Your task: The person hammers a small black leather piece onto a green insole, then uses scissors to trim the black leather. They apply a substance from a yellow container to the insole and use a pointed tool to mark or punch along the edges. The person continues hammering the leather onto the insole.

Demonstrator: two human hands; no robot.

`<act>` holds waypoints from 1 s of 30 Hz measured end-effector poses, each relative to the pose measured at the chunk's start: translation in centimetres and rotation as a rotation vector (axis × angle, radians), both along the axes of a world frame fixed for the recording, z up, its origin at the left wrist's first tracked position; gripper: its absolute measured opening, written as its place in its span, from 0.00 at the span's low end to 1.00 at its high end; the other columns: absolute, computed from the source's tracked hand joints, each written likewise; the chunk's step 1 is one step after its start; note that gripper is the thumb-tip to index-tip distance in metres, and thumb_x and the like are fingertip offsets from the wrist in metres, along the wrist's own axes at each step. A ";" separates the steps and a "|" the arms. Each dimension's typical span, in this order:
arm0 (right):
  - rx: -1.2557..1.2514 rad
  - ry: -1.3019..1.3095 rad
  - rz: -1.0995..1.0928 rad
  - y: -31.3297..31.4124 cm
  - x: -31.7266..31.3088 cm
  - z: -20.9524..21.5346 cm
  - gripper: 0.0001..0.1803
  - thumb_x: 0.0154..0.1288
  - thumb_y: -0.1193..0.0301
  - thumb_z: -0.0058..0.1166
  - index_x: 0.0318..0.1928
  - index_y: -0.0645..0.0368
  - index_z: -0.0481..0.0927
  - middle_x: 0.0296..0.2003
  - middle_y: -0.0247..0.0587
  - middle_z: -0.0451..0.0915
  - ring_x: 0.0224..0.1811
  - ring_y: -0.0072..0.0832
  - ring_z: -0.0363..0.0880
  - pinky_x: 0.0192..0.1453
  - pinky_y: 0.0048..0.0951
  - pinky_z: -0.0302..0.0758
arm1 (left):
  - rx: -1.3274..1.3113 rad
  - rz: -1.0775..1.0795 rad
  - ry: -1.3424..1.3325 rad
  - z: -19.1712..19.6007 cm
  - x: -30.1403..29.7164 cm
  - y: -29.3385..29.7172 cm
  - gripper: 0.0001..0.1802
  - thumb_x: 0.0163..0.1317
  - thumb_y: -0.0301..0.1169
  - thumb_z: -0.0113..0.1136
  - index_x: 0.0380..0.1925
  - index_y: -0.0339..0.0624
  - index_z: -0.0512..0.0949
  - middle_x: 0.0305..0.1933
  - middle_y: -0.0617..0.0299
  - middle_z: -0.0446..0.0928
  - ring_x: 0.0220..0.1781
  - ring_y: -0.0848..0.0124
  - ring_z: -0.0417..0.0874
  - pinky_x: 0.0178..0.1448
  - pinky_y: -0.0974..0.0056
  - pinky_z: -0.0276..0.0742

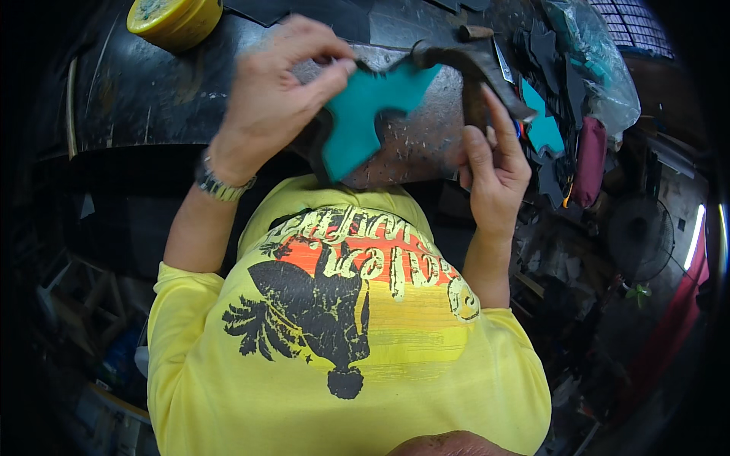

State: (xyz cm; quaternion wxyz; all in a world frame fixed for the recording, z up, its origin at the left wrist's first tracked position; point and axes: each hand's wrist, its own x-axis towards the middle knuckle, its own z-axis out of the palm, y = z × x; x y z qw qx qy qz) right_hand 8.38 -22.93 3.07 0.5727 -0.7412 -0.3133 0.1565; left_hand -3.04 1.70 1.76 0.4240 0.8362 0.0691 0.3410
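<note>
Between thumb and fingers, left hand point(274, 99) pinches teal cut-out point(365, 114).

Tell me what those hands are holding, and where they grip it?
The left hand pinches a teal cut-out piece at its upper edge. The right hand grips a dark hammer-like tool by its handle, below the head.

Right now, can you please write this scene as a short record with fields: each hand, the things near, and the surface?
left hand: pinches the teal cut-out piece at its upper edge
right hand: grips the handle of a dark hammer
hammer head: over the teal piece; contact unclear
surface: scratched metal work block
nearby: yellow round tin at upper left; more teal and dark cut-outs at right
wrist: metal watch on the left
</note>
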 end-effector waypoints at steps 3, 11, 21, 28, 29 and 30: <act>0.072 -0.035 -0.067 -0.4 0.7 0.8 0.28 0.77 0.73 0.56 0.74 0.56 0.69 0.26 0.30 0.78 0.20 0.10 0.66 0.23 0.12 0.62 | 0.463 0.175 -0.208 4.2 -1.8 0.2 0.10 0.52 0.17 0.71 0.36 0.34 0.87 0.38 0.59 0.84 0.40 0.67 0.85 0.46 0.65 0.80; 0.110 -0.106 -0.123 -1.3 0.2 1.3 0.29 0.79 0.72 0.53 0.76 0.57 0.65 0.27 0.36 0.80 0.20 0.11 0.69 0.23 0.11 0.62 | 0.495 -0.191 0.134 -1.3 0.1 -2.8 0.07 0.56 0.33 0.72 0.31 0.44 0.84 0.43 0.63 0.80 0.50 0.64 0.82 0.70 0.49 0.66; -0.228 -0.142 0.135 -2.5 -0.9 1.0 0.27 0.68 0.79 0.62 0.68 0.61 0.76 0.60 0.48 0.83 0.59 0.34 0.85 0.64 0.27 0.74 | 0.277 -0.098 0.236 -3.9 -0.7 -0.7 0.18 0.59 0.29 0.70 0.51 0.43 0.83 0.56 0.56 0.79 0.56 0.56 0.83 0.61 0.56 0.80; -0.442 -0.079 0.141 -2.9 -1.2 -0.3 0.28 0.71 0.76 0.61 0.71 0.55 0.73 0.54 0.53 0.85 0.54 0.28 0.87 0.57 0.28 0.78 | 0.382 -0.150 0.259 -3.8 -0.3 1.3 0.16 0.60 0.27 0.68 0.49 0.43 0.84 0.55 0.57 0.80 0.58 0.57 0.81 0.64 0.56 0.77; -0.430 -0.041 0.106 -3.1 -1.1 -0.1 0.28 0.71 0.75 0.60 0.70 0.55 0.74 0.55 0.52 0.85 0.55 0.31 0.87 0.57 0.28 0.78 | 0.426 -0.140 0.226 -3.7 -0.2 1.8 0.16 0.60 0.27 0.68 0.49 0.43 0.84 0.55 0.58 0.81 0.58 0.58 0.80 0.64 0.57 0.76; -0.306 -0.059 0.076 -3.0 -0.9 -0.2 0.28 0.71 0.75 0.60 0.70 0.55 0.74 0.55 0.52 0.85 0.55 0.33 0.87 0.57 0.28 0.78 | 0.460 -0.124 0.196 -3.5 -0.2 2.4 0.15 0.61 0.27 0.68 0.49 0.43 0.84 0.55 0.58 0.81 0.58 0.58 0.80 0.65 0.57 0.76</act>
